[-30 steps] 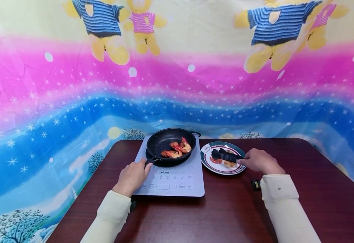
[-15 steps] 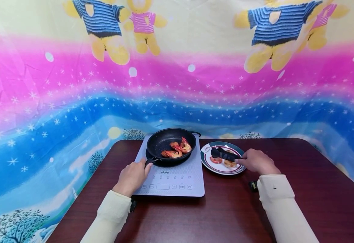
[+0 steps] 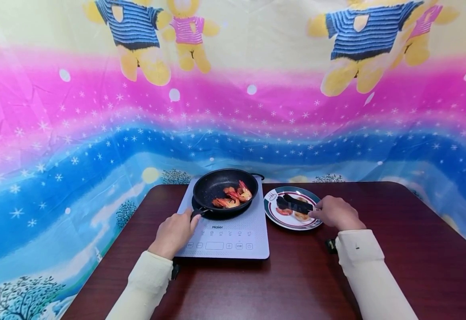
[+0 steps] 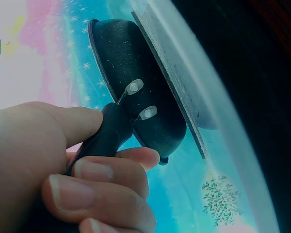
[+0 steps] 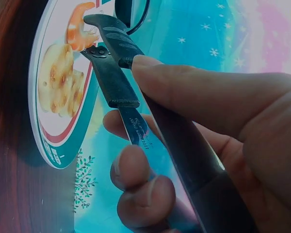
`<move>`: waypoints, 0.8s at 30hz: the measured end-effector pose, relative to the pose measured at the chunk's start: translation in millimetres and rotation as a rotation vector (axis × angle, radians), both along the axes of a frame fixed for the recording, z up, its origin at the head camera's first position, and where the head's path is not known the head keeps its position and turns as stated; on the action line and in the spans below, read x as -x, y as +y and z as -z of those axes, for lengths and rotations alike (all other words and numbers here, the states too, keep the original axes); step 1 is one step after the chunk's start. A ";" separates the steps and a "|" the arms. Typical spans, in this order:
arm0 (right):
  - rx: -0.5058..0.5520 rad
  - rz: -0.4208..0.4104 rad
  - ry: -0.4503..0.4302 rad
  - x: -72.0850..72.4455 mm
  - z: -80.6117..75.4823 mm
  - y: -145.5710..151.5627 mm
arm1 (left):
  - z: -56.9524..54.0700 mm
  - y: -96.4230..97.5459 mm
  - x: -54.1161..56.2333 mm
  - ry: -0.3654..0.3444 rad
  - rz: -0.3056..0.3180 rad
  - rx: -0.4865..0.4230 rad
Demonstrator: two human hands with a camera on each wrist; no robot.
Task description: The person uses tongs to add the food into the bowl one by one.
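My left hand (image 3: 174, 233) grips the handle (image 4: 106, 133) of a black frying pan (image 3: 210, 184), fingers wrapped underneath and thumb along the top. The pan sits on a white induction cooker (image 3: 252, 249) with several red-orange cooked shrimp (image 3: 244, 194) at its right side. My right hand (image 3: 338, 213) holds metal tongs with black tips (image 3: 296, 204), thumb on one arm and fingers on the other. The tips stand apart, over a green-rimmed plate (image 3: 270, 215). On the plate lie a shrimp (image 5: 80, 26) and pale, browned food pieces (image 5: 60, 80), partly hidden by the tongs in the head view.
A dark reddish-brown table (image 3: 296, 275) carries everything, with the plate just right of the cooker. Behind it hangs a printed cloth (image 3: 233, 133) with bears and snowflakes, close to the table's back edge. A black loop handle (image 3: 258, 175) sticks out at the pan's far side.
My right hand and the tongs have shifted slightly left over the plate, and the tips have dipped a little and then spread somewhat. The left hand and the pan have not moved.
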State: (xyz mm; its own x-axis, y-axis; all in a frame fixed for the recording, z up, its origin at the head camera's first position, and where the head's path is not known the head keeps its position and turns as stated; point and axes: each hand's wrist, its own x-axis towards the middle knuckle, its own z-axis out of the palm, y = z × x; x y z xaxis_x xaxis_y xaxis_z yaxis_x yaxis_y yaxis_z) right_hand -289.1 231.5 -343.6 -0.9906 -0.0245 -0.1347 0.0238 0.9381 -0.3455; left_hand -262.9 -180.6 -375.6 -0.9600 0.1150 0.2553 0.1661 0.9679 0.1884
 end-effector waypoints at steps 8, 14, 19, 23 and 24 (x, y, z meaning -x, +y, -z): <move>-0.006 0.003 0.013 -0.4 -0.1 -1.4 | 0.0 0.0 0.4 -0.001 0.000 0.004; -0.005 0.025 0.013 0.1 2.2 -3.4 | 0.0 0.7 0.9 0.000 -0.007 0.001; -0.015 0.026 0.021 0.8 1.9 -2.5 | 0.0 0.7 1.2 0.000 -0.010 -0.003; -0.027 0.025 0.032 2.1 2.3 -0.9 | 0.2 0.6 0.9 -0.005 -0.011 -0.004; -0.031 0.027 0.036 2.3 2.4 -0.6 | 0.1 0.6 0.6 -0.003 -0.009 -0.004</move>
